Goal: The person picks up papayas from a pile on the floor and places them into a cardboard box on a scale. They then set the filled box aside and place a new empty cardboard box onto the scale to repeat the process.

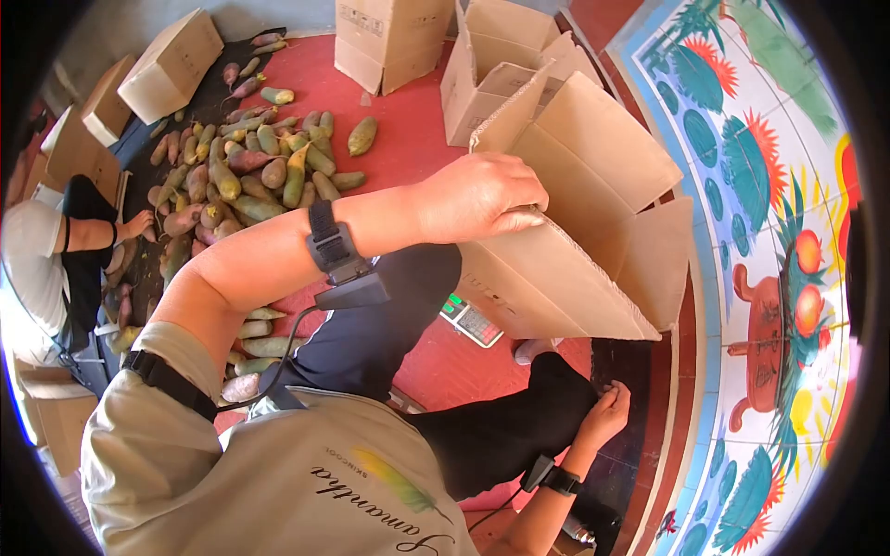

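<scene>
My left hand (491, 195) is closed over the upper edge of a cardboard box (547, 287), thumb on the outer side. The box stands tilted with its flaps spread and its mouth turned up and to the right. Below its near side, part of a digital scale (471, 320) with a green-and-white keypad shows; the box hides the rest. My right hand (607, 413) is beside my right knee, fingers loosely bent and slightly apart, with nothing visible in it.
Green and reddish radish-like roots (241, 171) lie heaped on the red floor (408, 139). At left, another person's hand (139, 225) reaches to the heap. More cartons stand behind: one upright (385, 46), one open (491, 56). A painted tile wall (732, 232) bounds the right.
</scene>
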Available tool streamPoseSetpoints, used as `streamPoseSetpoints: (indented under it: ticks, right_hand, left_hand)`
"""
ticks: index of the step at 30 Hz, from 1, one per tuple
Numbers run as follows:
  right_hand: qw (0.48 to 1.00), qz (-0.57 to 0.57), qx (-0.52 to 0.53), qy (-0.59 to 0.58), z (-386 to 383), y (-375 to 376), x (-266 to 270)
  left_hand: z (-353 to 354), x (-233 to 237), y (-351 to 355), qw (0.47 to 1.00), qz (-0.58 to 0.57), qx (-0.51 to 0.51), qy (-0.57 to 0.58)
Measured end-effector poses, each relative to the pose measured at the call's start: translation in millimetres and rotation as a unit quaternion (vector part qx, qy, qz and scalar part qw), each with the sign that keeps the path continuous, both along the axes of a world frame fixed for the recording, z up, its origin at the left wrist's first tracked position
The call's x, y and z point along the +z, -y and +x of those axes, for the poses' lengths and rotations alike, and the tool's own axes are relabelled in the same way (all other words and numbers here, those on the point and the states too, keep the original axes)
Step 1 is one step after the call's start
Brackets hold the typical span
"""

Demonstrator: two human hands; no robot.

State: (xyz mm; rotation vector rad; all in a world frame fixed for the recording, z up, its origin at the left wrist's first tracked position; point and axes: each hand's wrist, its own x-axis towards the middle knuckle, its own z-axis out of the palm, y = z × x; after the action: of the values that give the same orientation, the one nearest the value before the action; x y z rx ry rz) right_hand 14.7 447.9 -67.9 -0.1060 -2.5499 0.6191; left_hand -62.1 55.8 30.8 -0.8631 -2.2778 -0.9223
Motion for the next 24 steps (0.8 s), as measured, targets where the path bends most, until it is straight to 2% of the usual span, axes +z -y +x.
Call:
streamPoseSetpoints:
  ticks: [4,7,9,11,13,15,17,19,20,22,24]
  right_hand:
    - [1.000,0.005,0.007,-0.004,1.5,-0.2,2.1]
    - [0.999,-0.035,-0.008,0.017,0.2,-0.8,0.7]
    - [1.000,-0.018,-0.001,0.015,-1.3,-6.6,-2.7]
    - [1.000,0.001,0.003,0.014,-1.4,-8.7,-3.5]
    - [1.000,0.010,-0.005,0.013,-1.5,-7.6,-2.2]
    - [0.999,0.034,0.009,0.013,-1.7,-11.8,-4.3]
    - [0.999,0.015,-0.007,0.034,-0.5,-8.3,0.2]
    - [0.999,0.027,-0.002,0.033,-1.3,-11.6,-2.0]
    - [0.999,0.030,0.000,0.038,-1.6,-12.0,-1.1]
    - [0.998,0.037,0.005,0.042,-4.1,-14.7,-2.1]
    - [0.997,0.069,0.018,0.032,-5.6,-18.3,-4.2]
  left_hand:
    - [23.3,1.5,29.5,0.995,-0.021,0.037,-0.093]
    - [55.4,-19.7,80.7,0.992,0.003,0.128,-0.004]
    - [73.4,-47.2,116.0,0.981,-0.009,0.185,0.057]
    - [101.5,-69.7,138.8,0.943,-0.015,0.275,0.188]
    - [129.5,-132.3,170.8,0.917,-0.058,0.319,0.233]
    - [168.0,-184.3,186.2,0.881,-0.050,0.339,0.325]
    - [205.5,-230.0,197.3,0.815,-0.088,0.328,0.469]
    - [243.8,-262.6,196.8,0.776,-0.133,0.320,0.527]
    - [256.9,-274.5,193.4,0.775,-0.128,0.319,0.530]
    - [276.8,-295.0,188.2,0.690,-0.217,0.278,0.633]
    - [292.4,-317.3,187.0,0.670,-0.212,0.268,0.659]
